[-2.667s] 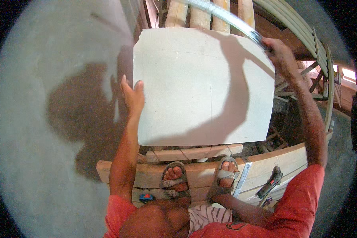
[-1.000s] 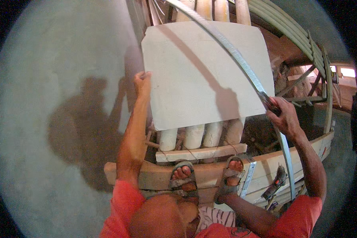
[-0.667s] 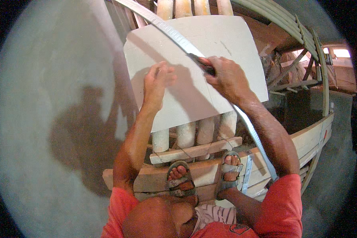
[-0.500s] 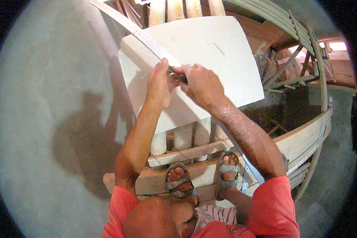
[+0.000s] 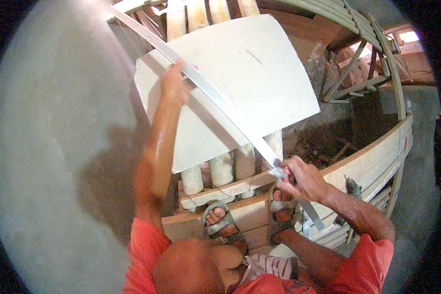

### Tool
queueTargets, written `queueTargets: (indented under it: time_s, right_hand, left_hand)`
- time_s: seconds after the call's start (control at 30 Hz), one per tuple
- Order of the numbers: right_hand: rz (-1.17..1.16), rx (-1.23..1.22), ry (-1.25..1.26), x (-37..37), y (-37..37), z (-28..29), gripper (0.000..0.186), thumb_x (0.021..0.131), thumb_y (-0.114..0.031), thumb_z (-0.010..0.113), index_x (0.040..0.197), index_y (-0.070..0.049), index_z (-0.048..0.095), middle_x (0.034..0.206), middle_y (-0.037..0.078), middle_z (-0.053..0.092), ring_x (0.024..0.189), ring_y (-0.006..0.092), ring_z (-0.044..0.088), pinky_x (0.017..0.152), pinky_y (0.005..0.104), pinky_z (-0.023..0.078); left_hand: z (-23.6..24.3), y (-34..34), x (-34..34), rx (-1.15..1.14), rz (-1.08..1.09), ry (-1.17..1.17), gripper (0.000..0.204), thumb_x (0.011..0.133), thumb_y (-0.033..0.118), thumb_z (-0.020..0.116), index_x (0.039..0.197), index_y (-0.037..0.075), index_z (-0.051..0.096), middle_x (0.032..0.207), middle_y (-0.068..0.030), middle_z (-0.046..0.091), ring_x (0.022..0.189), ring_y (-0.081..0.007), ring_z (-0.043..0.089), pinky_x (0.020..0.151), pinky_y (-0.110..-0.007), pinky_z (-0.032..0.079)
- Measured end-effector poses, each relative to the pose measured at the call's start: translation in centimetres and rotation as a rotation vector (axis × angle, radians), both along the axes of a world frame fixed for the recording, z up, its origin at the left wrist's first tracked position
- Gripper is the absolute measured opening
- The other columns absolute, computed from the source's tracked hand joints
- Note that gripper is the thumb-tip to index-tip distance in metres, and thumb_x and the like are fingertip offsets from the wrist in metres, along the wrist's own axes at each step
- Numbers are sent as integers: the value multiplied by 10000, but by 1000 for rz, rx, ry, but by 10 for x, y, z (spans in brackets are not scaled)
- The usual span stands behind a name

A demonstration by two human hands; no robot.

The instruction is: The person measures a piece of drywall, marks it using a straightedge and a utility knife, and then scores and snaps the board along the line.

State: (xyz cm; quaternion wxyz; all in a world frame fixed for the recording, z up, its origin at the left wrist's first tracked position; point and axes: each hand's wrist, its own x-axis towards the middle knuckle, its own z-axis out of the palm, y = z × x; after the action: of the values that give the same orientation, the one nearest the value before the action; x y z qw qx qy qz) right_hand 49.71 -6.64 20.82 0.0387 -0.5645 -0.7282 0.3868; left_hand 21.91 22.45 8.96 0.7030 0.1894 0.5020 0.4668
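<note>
A long, narrow metal profile (image 5: 223, 102) slants from the upper left to beside my right foot, passing over a white board (image 5: 245, 66). My left hand (image 5: 175, 84) grips the profile near the board's left side, its fingers partly hidden beneath. Lower down, my right hand (image 5: 306, 180) is closed around a small hand tool (image 5: 290, 176) with a red and black handle. The tool sits against the profile just past the board's lower edge; its exact kind is hard to make out. Beyond my right hand, the profile's end (image 5: 312, 216) shows.
Several pale round posts (image 5: 222, 169) lie under the board. My sandalled feet stand on wooden planks (image 5: 250, 215). Curved timber boards (image 5: 367, 159) run along the right, with a dark gap inside them. A grey wall (image 5: 69, 112) fills the left.
My hands were together at the profile's middle. The right has slid down and right along it with the tool, while the left has moved up and left.
</note>
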Motion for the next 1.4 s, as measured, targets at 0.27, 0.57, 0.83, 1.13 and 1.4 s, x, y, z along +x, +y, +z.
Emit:
queueTargets:
  time_s: [0.27, 0.57, 0.83, 1.13, 1.4]
  right_hand:
    - [-5, -16, -152, -3, -13, -13, 780, 822, -171, 662, 1458, 1, 245, 967, 190, 626, 735, 348, 660, 612, 424, 548]
    - [-238, 262, -20, -78, 102, -55, 601, 882, -164, 628, 1404, -15, 372, 965, 189, 621, 729, 324, 663, 610, 427, 555]
    - [-409, 106, -15, -98, 0, -90, 520, 891, -205, 637, 1341, -42, 435, 932, 156, 593, 760, 341, 653, 625, 443, 547]
    - [-531, 157, -58, -85, 21, -135, 364, 915, -222, 612, 1235, -71, 528, 959, 120, 612, 752, 311, 653, 613, 416, 544]
    - [-646, 55, -33, -78, -9, -150, 424, 881, -239, 635, 1241, -46, 521, 1048, 149, 646, 823, 352, 664, 690, 454, 540]
  left_hand:
    - [4, 92, -2, 115, -17, 204, 250, 963, 188, 563, 1113, -12, 540, 1059, -146, 590, 911, -274, 610, 798, -450, 560]
    - [18, 66, 32, 192, -290, 178, 259, 975, 141, 529, 1197, 8, 523, 1040, -113, 597, 939, -269, 598, 864, -431, 523]
    - [-22, 83, 5, 133, -229, 288, 300, 982, 117, 522, 1216, -71, 517, 1062, -145, 599, 925, -291, 609, 832, -443, 523]
    - [-76, 77, 4, 608, -308, 1075, 340, 858, 198, 676, 1123, -12, 641, 1017, -194, 687, 922, -355, 649, 855, -383, 499]
    - [-97, 23, 17, 808, -563, 1461, 694, 907, 364, 625, 1443, 3, 372, 1513, -227, 310, 1410, -453, 197, 1140, -582, 143]
